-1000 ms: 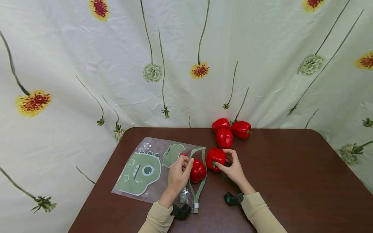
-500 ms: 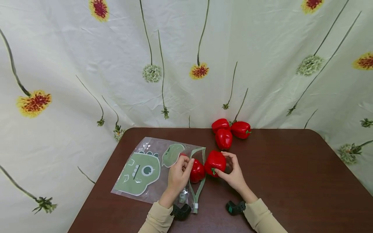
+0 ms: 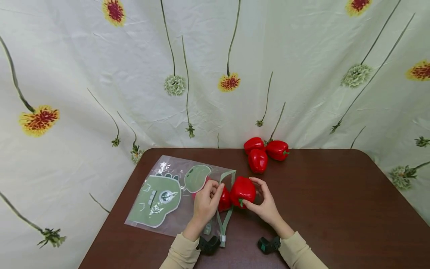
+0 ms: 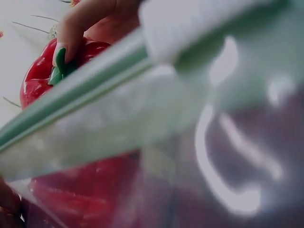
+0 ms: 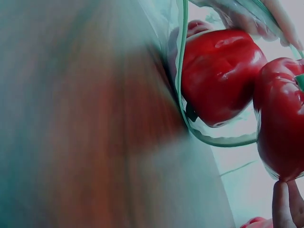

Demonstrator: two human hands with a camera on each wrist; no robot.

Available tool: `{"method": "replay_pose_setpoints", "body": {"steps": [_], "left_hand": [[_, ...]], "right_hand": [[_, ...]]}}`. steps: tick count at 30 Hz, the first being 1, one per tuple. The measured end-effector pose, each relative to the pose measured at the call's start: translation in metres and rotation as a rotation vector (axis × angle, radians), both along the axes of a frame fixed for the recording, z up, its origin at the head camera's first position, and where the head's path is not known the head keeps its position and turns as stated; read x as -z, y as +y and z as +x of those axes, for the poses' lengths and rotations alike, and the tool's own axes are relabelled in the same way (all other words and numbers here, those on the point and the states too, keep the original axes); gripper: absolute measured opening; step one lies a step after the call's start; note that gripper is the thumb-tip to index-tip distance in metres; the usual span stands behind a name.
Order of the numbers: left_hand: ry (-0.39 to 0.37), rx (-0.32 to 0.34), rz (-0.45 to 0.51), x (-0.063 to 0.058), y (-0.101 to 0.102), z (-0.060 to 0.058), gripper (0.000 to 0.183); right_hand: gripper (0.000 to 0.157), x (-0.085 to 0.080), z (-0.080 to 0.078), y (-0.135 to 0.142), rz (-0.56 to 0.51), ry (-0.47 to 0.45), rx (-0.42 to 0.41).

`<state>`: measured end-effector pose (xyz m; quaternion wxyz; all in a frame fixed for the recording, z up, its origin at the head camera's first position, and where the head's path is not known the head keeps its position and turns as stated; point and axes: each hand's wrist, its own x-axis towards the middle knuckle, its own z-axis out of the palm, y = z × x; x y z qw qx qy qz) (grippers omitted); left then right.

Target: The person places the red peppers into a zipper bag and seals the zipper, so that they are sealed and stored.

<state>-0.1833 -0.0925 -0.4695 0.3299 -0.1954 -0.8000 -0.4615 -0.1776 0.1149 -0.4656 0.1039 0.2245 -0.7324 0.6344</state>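
Note:
My left hand (image 3: 205, 200) pinches the top edge of a clear zip bag (image 3: 188, 205) printed with green cartoon monsters, holding its mouth apart. Thumb and fingers of my right hand (image 3: 267, 205) grip a red bell pepper (image 3: 243, 189) with a green stem, right at that mouth. Just inside lies another bell pepper (image 5: 221, 76), pressed close to the held one in the right wrist view. Red also shows deeper in the bag, mostly hidden behind my left hand. The bag's green zip strip (image 4: 76, 92) and white slider (image 4: 173, 23) cross the left wrist view.
Three more red bell peppers (image 3: 258, 160) sit together at the back edge of the dark brown table (image 3: 336, 201). Behind it hangs a white cloth (image 3: 302, 74) printed with flowers. Each wrist wears a black device (image 3: 209, 244).
My right hand has brought the bell pepper left and nearer to me, up to the bag's mouth. The bag and the pepper inside have shifted slightly left. My left hand keeps its place.

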Motion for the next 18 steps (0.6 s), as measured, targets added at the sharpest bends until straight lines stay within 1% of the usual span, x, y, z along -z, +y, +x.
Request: {"method": "replay_pose_setpoints", "body": {"steps": [6,13,18], "left_hand": [[0.014,0.0,-0.006,0.0,0.001,0.0,0.012],[0.021,0.011,-0.01,-0.002,0.002,0.001,0.012],[0.014,0.0,-0.035,-0.005,0.003,0.002,0.012]], "right_hand": [[0.066,0.0,0.003,-0.005,0.007,0.035,-0.011],[0.066,0.001,0.006,-0.01,-0.006,0.046,-0.049],[0.067,0.003,0.008,-0.019,-0.022,0.036,-0.076]]}}
